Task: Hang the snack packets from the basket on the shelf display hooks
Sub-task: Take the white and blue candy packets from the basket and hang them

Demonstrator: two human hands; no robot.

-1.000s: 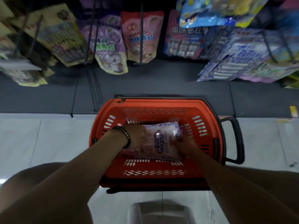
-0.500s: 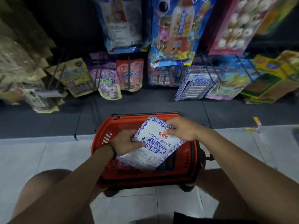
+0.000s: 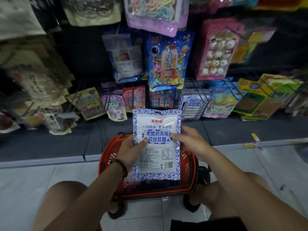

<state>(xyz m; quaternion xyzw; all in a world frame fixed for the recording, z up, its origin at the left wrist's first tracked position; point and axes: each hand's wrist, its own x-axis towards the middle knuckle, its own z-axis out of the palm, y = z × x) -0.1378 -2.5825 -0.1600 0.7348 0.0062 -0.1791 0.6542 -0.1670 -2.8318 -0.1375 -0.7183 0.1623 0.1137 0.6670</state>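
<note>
A person holds a blue-and-white snack packet [image 3: 156, 157] upright above the red basket [image 3: 192, 165]. The left hand [image 3: 131, 151] pinches its edge, the right hand [image 3: 190, 142] steadies it with straight fingers, hang hole uppermost, likely bound for the matching packets [image 3: 191, 104].

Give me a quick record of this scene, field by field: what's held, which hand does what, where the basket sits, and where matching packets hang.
held: packet, upright, front facing the camera
left hand: grips the packet's left edge, thumb on the front
right hand: straight fingers touch its right edge
basket: red, below the packet
matching packets: hanging just up-right of the held packet's top
hung yet: no
</note>
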